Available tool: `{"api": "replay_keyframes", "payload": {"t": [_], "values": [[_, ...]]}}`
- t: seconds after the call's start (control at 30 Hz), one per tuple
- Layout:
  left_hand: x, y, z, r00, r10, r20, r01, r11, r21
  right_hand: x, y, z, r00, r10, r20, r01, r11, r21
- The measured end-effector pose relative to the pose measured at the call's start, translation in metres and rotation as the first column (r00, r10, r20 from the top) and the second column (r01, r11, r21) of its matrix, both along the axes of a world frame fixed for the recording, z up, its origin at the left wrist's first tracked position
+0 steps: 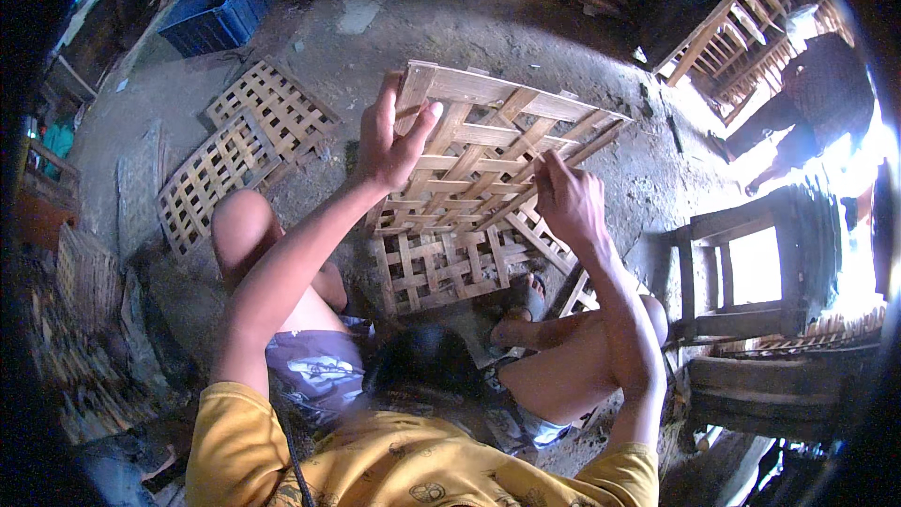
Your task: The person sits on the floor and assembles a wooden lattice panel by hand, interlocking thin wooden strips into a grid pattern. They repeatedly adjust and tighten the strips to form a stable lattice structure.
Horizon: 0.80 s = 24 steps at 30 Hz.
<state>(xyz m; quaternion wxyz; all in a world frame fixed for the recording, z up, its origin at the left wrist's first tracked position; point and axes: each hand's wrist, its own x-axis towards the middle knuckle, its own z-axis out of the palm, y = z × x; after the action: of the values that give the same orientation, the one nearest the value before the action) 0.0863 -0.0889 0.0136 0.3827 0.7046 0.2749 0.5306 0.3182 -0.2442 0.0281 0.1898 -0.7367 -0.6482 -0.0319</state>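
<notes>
A woven panel of flat bamboo or wooden slats (497,143) is raised and tilted in front of me, with open gaps between its strips. My left hand (394,145) grips its left edge, thumb on the near face and fingers reaching up behind the edge strip. At the panel's lower right edge my right hand (571,199) is closed, its fingertips pinching the rim or a strip there; which one I cannot tell. Below the raised panel, another lattice panel (439,272) lies on the ground between my feet, partly covered.
Two lattice panels (218,174) overlap on the dirt floor at left. A blue plastic crate (225,14) stands at far left. Right of me is a wooden frame stool (737,225), with a person (817,94) bending in bright light beyond. Slatted wood (84,357) is stacked at near left.
</notes>
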Motion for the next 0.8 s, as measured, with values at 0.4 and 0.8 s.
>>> {"api": "replay_keyframes", "payload": {"t": [0.4, 0.8], "values": [[-0.001, 0.002, -0.005, 1.000, 0.015, 0.014, -0.016, 0.998, 0.061, -0.002, 0.001, -0.006, 0.995, 0.045, -0.084, -0.035, 0.993, 0.112], [0.012, 0.003, -0.001, 0.998, 0.066, 0.014, -0.068, 0.990, 0.123, 0.009, -0.013, 0.008, 0.994, 0.079, -0.072, -0.067, 0.986, 0.154]]}}
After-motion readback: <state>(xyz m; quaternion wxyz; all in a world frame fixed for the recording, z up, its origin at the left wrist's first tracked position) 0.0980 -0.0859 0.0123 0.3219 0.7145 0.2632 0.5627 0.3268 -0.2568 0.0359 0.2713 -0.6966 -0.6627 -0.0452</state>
